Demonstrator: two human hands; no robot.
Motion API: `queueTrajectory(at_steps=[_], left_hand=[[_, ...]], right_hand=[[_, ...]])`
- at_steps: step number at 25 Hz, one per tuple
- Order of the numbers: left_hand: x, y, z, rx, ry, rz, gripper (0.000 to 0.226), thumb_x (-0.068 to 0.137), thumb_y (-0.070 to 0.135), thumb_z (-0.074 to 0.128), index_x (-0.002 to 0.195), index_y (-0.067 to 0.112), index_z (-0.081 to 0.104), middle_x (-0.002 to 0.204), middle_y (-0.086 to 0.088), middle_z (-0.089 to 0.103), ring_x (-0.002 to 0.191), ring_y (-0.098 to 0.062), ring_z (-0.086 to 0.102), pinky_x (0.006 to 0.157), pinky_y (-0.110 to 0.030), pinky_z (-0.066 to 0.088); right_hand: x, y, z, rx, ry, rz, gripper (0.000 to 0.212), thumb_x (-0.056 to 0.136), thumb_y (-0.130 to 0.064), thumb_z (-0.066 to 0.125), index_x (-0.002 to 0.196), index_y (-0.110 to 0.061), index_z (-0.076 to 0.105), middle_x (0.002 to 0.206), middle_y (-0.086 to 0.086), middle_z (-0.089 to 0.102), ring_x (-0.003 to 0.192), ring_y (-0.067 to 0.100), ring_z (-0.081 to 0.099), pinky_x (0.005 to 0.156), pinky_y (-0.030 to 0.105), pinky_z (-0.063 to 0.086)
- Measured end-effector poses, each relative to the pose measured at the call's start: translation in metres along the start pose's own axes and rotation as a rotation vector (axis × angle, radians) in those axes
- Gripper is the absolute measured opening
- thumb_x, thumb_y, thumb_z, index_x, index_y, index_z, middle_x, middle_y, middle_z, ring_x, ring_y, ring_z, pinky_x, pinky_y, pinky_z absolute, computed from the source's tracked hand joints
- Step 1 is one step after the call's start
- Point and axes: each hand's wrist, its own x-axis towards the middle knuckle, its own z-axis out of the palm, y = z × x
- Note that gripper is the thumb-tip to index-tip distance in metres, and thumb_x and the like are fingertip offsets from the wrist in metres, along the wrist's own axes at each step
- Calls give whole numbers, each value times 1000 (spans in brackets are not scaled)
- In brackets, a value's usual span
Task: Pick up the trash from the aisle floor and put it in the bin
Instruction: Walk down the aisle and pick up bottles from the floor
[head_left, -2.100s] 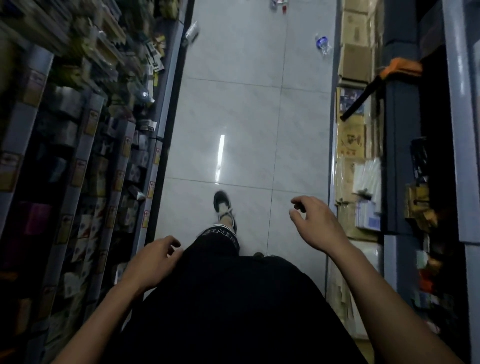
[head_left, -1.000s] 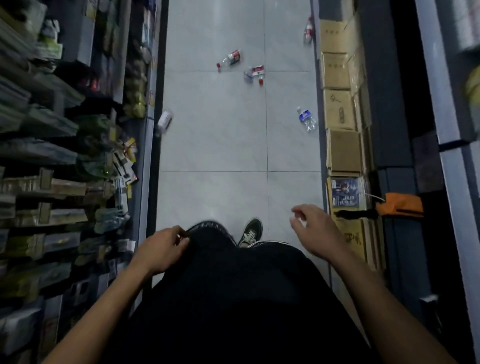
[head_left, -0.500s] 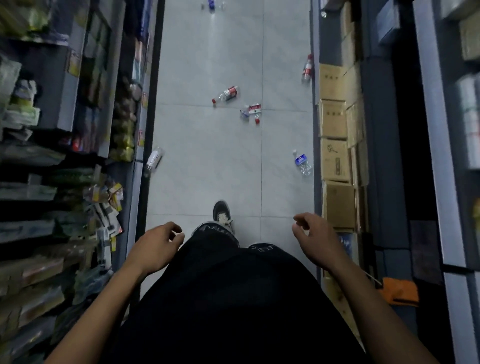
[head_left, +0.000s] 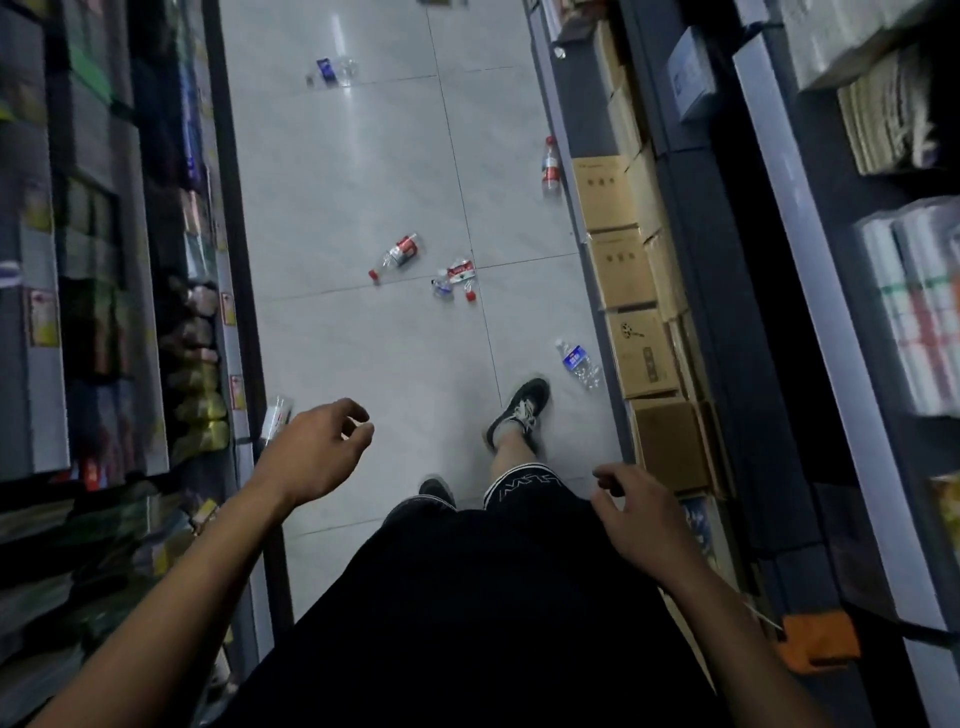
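Note:
Several empty bottles litter the grey tiled aisle floor. A blue-label bottle (head_left: 577, 364) lies near the right boxes, just ahead of my forward foot. A red-cap bottle (head_left: 397, 255) and a crushed bottle (head_left: 456, 278) lie mid-aisle. Another red-label bottle (head_left: 549, 167) leans by the boxes farther on, and a blue one (head_left: 332, 71) lies far ahead. A clear piece of trash (head_left: 275, 418) lies by the left shelf base, next to my left hand (head_left: 311, 452). My left hand and my right hand (head_left: 636, 517) hang loosely curled and hold nothing. No bin is in view.
Stocked shelves (head_left: 104, 260) line the left side. Cardboard boxes (head_left: 623, 270) stand in a row along the right shelf base. An orange-handled tool (head_left: 815, 642) hangs off the lower right shelf. My black shoe (head_left: 519, 413) steps forward mid-aisle.
I have walked forward along the aisle, so the bottles are nearer. My left hand has risen and swung forward; my right hand has dropped a little.

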Motion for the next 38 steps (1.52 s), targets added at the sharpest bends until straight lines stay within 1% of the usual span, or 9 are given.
queueTrajectory(at_steps=[8, 13, 17, 22, 26, 29, 33, 35, 38], left_hand=[[119, 111, -22, 44, -84, -21, 31, 97, 45, 50, 119, 28, 64, 108, 9, 72, 96, -17, 67, 84, -37, 53], [219, 158, -2, 40, -186, 0, 40, 84, 54, 44, 108, 30, 66, 101, 6, 72, 93, -21, 67, 80, -37, 53], [335, 166, 65, 54, -258, 17, 28, 89, 45, 51, 106, 28, 65, 101, 6, 71, 92, -22, 65, 77, -38, 52], [504, 132, 208, 97, -321, 82, 23, 92, 33, 57, 110, 22, 65, 107, -2, 69, 96, -26, 63, 73, -33, 42], [634, 93, 325, 106, -257, 68, 39, 90, 31, 60, 125, 16, 63, 121, -8, 63, 107, -31, 61, 83, -37, 46], [720, 66, 399, 156, -208, 127, 51, 89, 31, 64, 135, 10, 57, 133, -19, 55, 119, -38, 53, 96, -45, 45], [793, 37, 457, 184, -96, 136, 54, 88, 27, 68, 135, 5, 54, 140, -25, 45, 132, -40, 39, 104, -50, 39], [812, 27, 471, 194, -51, 175, 53, 86, 25, 67, 133, 5, 53, 139, -22, 43, 132, -40, 37, 102, -52, 40], [834, 17, 476, 248, 68, 217, 53, 79, 21, 68, 128, 7, 53, 138, -18, 42, 126, -39, 38, 97, -50, 44]], right_hand=[[154, -11, -76, 60, -115, -24, 26, 97, -35, 58, 120, -24, 65, 115, -4, 64, 108, 16, 60, 94, 43, 54], [252, -20, -74, 45, -204, -3, 31, 97, -33, 55, 124, -21, 64, 119, 1, 63, 113, 20, 58, 98, 43, 51], [349, 0, -12, 86, -240, 98, 31, 94, -38, 51, 120, -25, 63, 116, -1, 62, 111, 19, 57, 93, 41, 51], [499, 65, 106, 158, -189, 245, 34, 95, -27, 57, 128, -19, 58, 125, 3, 62, 116, 22, 57, 95, 35, 47], [623, 146, 203, 102, -134, 374, 58, 94, -25, 54, 150, -18, 37, 150, 5, 45, 135, 25, 43, 104, 40, 44], [695, 212, 263, 18, -1, 496, 81, 91, -23, 61, 159, -16, 18, 162, 7, 26, 144, 31, 31, 108, 44, 41], [755, 301, 312, -174, 120, 598, 110, 78, -25, 75, 161, -9, 5, 168, 19, 6, 153, 40, 11, 126, 47, 17], [769, 334, 328, -255, 118, 635, 116, 73, -24, 81, 160, -7, 6, 164, 25, 14, 151, 44, 14, 126, 50, 16], [776, 346, 346, -350, 105, 563, 110, 66, -21, 84, 155, -7, 20, 146, 24, 36, 137, 45, 33, 116, 51, 32]])
